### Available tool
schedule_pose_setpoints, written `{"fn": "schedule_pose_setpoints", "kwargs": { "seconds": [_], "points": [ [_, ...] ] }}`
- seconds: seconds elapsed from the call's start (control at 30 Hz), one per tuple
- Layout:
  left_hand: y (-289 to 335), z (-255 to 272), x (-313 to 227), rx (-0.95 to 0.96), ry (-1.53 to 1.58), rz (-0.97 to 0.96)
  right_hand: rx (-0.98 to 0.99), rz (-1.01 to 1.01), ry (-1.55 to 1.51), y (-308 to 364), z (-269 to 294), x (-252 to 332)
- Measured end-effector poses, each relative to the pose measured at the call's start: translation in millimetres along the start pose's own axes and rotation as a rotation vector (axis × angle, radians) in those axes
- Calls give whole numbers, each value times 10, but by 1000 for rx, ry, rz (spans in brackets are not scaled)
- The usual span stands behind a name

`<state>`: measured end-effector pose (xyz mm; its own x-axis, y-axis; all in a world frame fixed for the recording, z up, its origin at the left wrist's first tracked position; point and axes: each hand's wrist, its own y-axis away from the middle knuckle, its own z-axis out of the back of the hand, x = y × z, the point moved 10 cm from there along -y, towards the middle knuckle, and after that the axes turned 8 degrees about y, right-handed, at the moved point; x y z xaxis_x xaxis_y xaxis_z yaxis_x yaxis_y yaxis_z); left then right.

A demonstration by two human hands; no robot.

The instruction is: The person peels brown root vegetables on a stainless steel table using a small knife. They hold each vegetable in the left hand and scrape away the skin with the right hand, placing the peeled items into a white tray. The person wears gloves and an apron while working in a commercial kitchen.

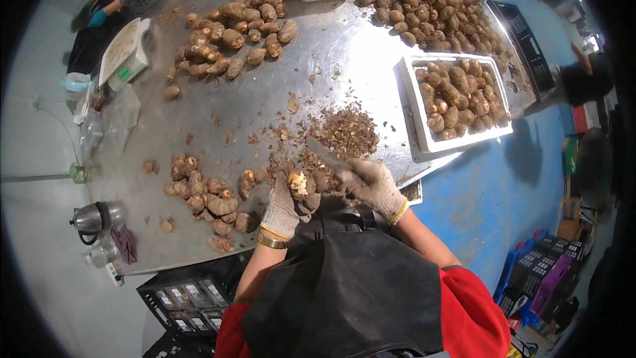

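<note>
My left hand [281, 211], in a pale work glove, is closed around a brown taro [298, 184] whose upper end is cut to white flesh. To its right, my gloved right hand [372, 187] is closed on what looks like a knife [323, 151]; its grey blade, blurred, points away over the scraps. Dark peel scraps [348, 131] lie heaped just beyond both hands. Left of my left hand sits a small group of rough taros [215, 200]. The undersides of my fingers are hidden.
On the metal table [232, 109] lie a far-left taro pile [232, 33] and a larger far-right heap [430, 6]. A white foam box [417, 116] of taros stands right. A scale [126, 53], kettle [89, 219] and another person's gloved hand [98, 18] are left.
</note>
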<state>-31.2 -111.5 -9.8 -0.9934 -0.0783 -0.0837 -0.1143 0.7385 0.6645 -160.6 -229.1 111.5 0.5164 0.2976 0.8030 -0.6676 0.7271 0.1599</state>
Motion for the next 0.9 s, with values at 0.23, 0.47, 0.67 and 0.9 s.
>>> {"fn": "schedule_pose_setpoints", "kwargs": {
  "seconds": [0.23,0.47,0.67,0.9],
  "points": [
    [192,-516,189,429,121,264,75,-147,94,-59,-257,-455],
    [166,-523,134,65,100,121,-80,-204,-196,0,-87,-526],
    [29,-171,127,-122,252,127,-56,-151,-42,117,-124,-374],
    [21,-195,28,165,-77,31,-10,-131,-4,157,-146,-297]
  ]
}}
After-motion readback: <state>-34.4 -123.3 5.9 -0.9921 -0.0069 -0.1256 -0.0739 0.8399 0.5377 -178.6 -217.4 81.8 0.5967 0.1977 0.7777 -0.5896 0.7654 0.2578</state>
